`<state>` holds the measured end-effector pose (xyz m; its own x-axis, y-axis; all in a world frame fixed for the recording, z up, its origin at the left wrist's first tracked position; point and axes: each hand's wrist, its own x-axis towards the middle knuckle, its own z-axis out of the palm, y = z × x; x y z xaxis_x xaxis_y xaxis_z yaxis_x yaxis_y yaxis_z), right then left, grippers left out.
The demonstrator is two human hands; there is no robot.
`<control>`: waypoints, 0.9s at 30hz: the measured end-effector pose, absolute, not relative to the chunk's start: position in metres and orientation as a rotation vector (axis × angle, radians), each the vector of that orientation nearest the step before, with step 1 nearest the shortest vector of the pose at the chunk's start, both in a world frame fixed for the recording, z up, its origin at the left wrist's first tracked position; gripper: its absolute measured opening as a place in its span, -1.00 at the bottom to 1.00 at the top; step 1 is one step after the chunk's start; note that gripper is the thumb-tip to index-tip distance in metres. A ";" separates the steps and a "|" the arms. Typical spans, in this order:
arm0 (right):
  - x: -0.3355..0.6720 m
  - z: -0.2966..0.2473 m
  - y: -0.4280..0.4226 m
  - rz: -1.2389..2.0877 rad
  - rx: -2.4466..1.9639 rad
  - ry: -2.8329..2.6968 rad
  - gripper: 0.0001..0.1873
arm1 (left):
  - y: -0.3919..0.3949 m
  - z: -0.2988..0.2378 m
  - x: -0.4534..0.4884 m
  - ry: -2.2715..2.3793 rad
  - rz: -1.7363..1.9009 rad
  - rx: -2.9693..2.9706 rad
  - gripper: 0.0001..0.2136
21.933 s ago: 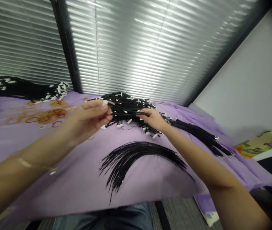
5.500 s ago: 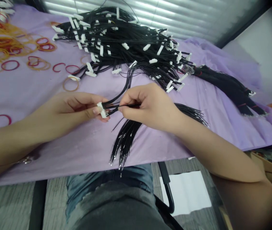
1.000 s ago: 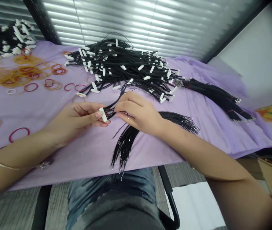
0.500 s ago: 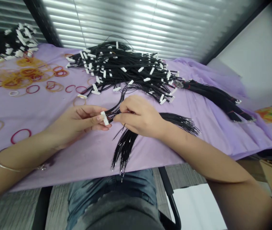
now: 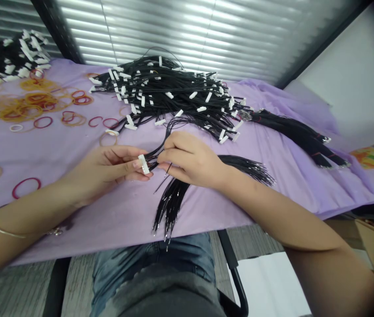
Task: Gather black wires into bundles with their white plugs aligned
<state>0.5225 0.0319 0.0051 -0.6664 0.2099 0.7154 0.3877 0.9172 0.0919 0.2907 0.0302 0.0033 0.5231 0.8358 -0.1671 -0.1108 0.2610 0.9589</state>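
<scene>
Between thumb and fingers, my left hand pinches a white connector with black wires running out of its right side. My right hand is closed just to the right of it, its thumb and forefinger pressed together on a black wire close to the connector. The wires behind the connector curve up toward the big pile. Under and beside my right hand lie loose black wires with bare metal tips, one bunch pointing toward me and another bunch pointing right.
A large heap of black wires with white connectors lies at the back of the purple cloth. Rubber bands are scattered at the left. Another wire pile sits far left, and tied wire bundles lie at the right.
My right hand has shifted slightly, its fingers closing more tightly near the connector. My left hand keeps its hold on the connector.
</scene>
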 end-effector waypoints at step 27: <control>0.515 0.007 0.021 0.114 -0.516 -2.364 -0.78 | 0.020 0.013 0.292 0.888 0.805 1.438 -0.80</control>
<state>0.5145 0.0207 0.0069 -0.6726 0.3954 0.6255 0.3335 0.9165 -0.2207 0.2922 0.0199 0.0129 0.4684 0.8832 -0.0245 0.0614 -0.0048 0.9981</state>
